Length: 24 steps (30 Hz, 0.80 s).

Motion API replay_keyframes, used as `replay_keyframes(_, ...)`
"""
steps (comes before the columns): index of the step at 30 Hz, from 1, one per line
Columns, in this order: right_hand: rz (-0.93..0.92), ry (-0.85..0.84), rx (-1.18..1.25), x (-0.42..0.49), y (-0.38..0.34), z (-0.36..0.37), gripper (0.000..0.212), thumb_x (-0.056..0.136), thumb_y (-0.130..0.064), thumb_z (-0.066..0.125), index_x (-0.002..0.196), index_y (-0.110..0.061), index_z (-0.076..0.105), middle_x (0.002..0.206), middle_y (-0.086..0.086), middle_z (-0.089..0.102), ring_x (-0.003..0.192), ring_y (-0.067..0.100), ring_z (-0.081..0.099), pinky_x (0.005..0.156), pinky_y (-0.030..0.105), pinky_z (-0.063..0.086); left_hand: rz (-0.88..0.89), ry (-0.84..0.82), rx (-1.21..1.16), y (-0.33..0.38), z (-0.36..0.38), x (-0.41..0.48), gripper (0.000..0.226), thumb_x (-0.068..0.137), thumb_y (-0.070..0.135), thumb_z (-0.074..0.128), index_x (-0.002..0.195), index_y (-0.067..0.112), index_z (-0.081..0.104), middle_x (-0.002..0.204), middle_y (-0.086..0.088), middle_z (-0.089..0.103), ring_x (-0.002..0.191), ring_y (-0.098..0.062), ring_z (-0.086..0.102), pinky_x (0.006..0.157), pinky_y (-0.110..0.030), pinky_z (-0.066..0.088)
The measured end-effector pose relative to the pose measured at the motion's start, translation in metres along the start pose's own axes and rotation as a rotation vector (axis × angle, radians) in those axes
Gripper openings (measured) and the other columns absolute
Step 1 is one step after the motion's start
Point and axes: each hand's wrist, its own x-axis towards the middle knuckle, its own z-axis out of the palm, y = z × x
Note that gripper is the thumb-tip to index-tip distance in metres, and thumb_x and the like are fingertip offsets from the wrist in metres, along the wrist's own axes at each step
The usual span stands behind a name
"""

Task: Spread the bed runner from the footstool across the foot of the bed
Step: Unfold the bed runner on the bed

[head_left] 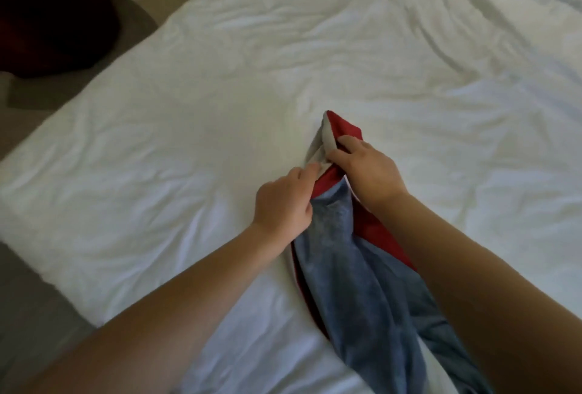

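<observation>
Both hands pinch the bunched bed runner (356, 255) on the white duvet (195, 116) — left hand (285, 201), right hand (367, 170), fingers curled on its end. Best to find the corners first, then draw it flat.

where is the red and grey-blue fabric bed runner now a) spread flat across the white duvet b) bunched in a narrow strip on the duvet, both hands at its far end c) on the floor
b: the red and grey-blue fabric bed runner lies gathered in a narrow strip on the white duvet, left hand and right hand gripping its far end.
</observation>
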Motion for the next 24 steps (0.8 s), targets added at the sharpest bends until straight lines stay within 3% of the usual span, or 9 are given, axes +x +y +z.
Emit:
replay_keyframes(4,-0.085,-0.005,-0.043,0.043,-0.052,-0.010,0.035,0.090,-0.022,0.055,0.125,-0.018,0.055,0.134,0.006,0.045,0.122,0.025,0.042,0.083,0.041,0.051,-0.076,0.034,-0.088,-0.046,-0.010,-0.014,0.057,0.083,0.022,0.061,0.135,0.020,0.040,0.094,-0.002,0.061,0.072,-0.025,0.065,0.053,-0.027,0.039)
replay_keyframes(8,-0.192,-0.032,-0.083,0.080,-0.100,-0.017,0.034,0.093,-0.021,0.051,0.126,-0.019,0.055,0.135,0.004,0.044,0.125,0.024,0.039,0.080,0.041,0.052,-0.168,0.062,-0.159,-0.089,-0.020,-0.025,0.062,0.083,0.019,0.062,0.139,0.020,0.036,0.100,-0.003,0.063,0.077,-0.027,0.065,0.059,-0.034,0.052)
replay_keyframes(12,-0.208,-0.009,-0.123,0.106,-0.145,-0.018,0.031,0.094,-0.019,0.048,0.123,-0.016,0.055,0.134,0.004,0.044,0.125,0.024,0.038,0.077,0.039,0.051,-0.225,0.104,-0.176,-0.126,-0.030,-0.031,0.059,0.086,0.020,0.057,0.141,0.020,0.035,0.102,-0.001,0.064,0.080,-0.026,0.065,0.062,-0.037,0.054)
replay_keyframes(19,-0.223,-0.054,-0.047,0.137,-0.204,-0.007,0.039,0.097,-0.014,0.042,0.136,-0.013,0.045,0.144,0.009,0.036,0.137,0.031,0.027,0.091,0.044,0.048,-0.334,0.115,-0.141,-0.184,-0.032,-0.043,0.051,0.093,0.029,0.053,0.140,0.022,0.035,0.105,-0.002,0.064,0.084,-0.025,0.065,0.065,-0.039,0.054)
replay_keyframes(24,-0.191,-0.058,0.068,0.119,-0.198,0.005,0.056,0.093,-0.009,0.052,0.145,-0.023,0.035,0.156,0.007,0.021,0.145,0.032,0.015,0.106,0.041,0.038,-0.345,0.044,-0.057,-0.177,-0.026,-0.045,0.057,0.091,0.023,0.055,0.143,0.014,0.032,0.109,-0.010,0.061,0.084,-0.028,0.064,0.064,-0.037,0.053)
